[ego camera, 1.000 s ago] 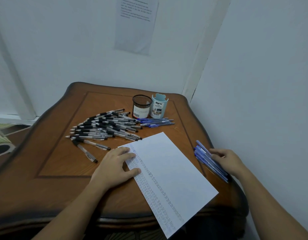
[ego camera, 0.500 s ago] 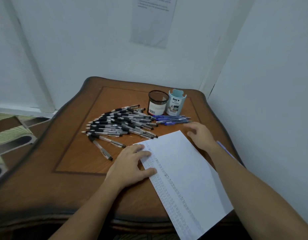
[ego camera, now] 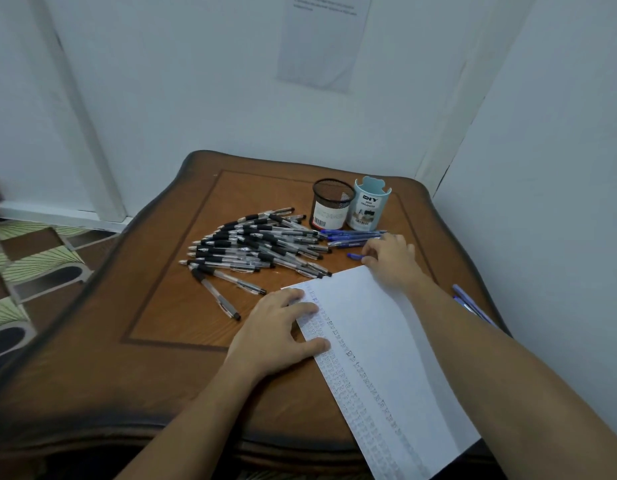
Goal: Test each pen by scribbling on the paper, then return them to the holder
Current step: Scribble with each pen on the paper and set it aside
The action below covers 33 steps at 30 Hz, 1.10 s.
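Step in hand: picking up the next pen for testing. Your right hand (ego camera: 390, 258) lay just beyond the far corner of the paper (ego camera: 380, 341), thumb and fingers curled round one blue pen (ego camera: 355, 256). Whether the pen had left the table (ego camera: 168, 306) could not be told.

Your left hand (ego camera: 283, 327) lay flat with straight fingers on the left edge of the paper, holding nothing, pinning the sheet.

The pen's long axis ran roughly left to right, nearly level with the table. Its free end pointed left toward the black pens (ego camera: 258, 247); the rest was hidden under your fingers, so the writing end could not be identified.

Next move, as judged: bring the pen over bare paper, writing end down. The mesh holder (ego camera: 331, 204) and the blue organizer (ego camera: 369, 206) stood beyond, both apparently empty; the other blue pens (ego camera: 352, 234) lay just in front of them.
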### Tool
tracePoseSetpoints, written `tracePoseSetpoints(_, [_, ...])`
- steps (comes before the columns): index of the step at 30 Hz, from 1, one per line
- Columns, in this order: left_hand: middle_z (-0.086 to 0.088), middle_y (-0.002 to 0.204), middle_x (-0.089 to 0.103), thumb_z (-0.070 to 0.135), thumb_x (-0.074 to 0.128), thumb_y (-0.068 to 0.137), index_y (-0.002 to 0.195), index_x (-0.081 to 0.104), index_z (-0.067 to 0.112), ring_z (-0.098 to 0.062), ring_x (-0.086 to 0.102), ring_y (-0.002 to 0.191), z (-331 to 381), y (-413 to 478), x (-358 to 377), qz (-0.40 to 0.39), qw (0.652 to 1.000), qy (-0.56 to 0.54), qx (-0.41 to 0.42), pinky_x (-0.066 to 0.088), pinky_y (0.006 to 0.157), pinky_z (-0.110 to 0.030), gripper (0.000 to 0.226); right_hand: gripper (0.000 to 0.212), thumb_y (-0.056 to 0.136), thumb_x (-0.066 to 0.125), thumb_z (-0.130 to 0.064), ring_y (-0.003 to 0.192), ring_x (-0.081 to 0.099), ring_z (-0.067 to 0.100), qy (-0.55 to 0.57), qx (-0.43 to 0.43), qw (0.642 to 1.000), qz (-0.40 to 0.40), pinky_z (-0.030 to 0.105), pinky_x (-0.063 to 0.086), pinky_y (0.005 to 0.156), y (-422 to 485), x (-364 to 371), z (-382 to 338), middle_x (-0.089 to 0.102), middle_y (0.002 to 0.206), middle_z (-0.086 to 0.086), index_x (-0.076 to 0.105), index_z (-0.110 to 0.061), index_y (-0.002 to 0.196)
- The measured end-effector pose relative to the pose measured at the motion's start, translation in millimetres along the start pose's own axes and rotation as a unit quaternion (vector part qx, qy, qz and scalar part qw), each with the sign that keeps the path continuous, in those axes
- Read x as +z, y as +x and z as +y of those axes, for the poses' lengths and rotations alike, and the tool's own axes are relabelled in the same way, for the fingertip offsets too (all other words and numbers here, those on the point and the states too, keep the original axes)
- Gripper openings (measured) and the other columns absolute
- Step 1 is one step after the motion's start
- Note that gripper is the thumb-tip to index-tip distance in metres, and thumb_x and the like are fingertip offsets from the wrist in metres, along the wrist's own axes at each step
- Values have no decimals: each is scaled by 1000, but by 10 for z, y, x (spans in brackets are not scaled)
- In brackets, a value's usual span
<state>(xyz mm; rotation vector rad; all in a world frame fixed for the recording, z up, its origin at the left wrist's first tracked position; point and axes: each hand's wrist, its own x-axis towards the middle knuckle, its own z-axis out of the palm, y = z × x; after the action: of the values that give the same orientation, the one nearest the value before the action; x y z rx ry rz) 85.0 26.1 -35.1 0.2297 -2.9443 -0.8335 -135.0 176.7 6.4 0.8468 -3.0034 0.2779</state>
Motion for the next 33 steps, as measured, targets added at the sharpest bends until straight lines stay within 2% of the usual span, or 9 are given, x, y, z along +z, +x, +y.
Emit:
tracePoseSetpoints(5, [11,153,34,72,60,79,139,49,39,-9,24,141,18,-4,-16,3,1000,6,1,21,115,-34,70,13,107,40,-26,80,56,13,200,-67,977,24,31,40,68,-312,-270,-138,61,104,0,38,-26,120])
tracePoseSetpoints(9, [10,154,33,75,59,77,142,47,35,-11,24,142,21,2,-22,-3,1000,13,-3,21,116,-36,77,37,107,40,-24,99,52,0,345,-101,933,34,22,41,79,-655,-388,-292,53,131,-11,42,-40,141])
tracePoseSetpoints(12, [9,154,35,88,46,66,142,48,34,-12,26,141,24,2,-21,-8,1000,17,-1,22,116,-36,93,21,104,48,-28,61,44,7,422,-77,901,65,23,39,58,-821,-323,-358,59,81,5,54,-40,121])
tracePoseSetpoints(16, [10,153,36,91,35,59,141,49,34,-11,27,141,23,-4,-12,0,1000,13,1,22,116,-36,101,24,101,55,-27,46,40,5,574,-33,815,70,25,36,47,-970,-288,-423,47,63,-10,53,-36,123])
tracePoseSetpoints(18, [9,153,36,92,35,59,141,49,33,-11,27,141,21,-3,-13,1,1000,19,3,23,115,-36,102,22,106,43,-25,52,52,10,656,-2,752,68,29,46,57,-1018,-266,-442,54,57,-5,61,-21,119])
tracePoseSetpoints(21, [9,153,35,92,39,60,142,49,33,-12,27,141,21,7,-13,-4,1000,21,0,23,115,-36,101,63,106,22,-47,56,53,12,721,83,688,27,30,41,64,-1063,-158,-417,56,57,2,66,-7,90])
tracePoseSetpoints(24, [9,153,35,88,46,64,141,49,33,-12,27,140,16,13,-3,-2,1000,22,-4,23,115,-37,95,64,93,30,-60,59,56,13,674,104,731,-1,26,39,56,-1096,-29,-399,64,63,4,70,-10,92])
tracePoseSetpoints(28, [9,153,35,81,57,71,142,49,33,-12,26,140,20,15,-3,-1,1000,24,-6,23,116,-37,86,25,89,68,-35,65,57,16,635,34,772,-8,22,43,53,-1097,95,-420,69,71,6,65,-11,83])
tracePoseSetpoints(33, [9,153,35,75,61,75,142,49,32,-11,27,140,18,5,6,9,1000,20,3,23,115,-35,80,25,82,81,-23,64,64,16,568,31,822,-37,41,55,73,-1055,259,-518,65,62,1,60,-18,71])
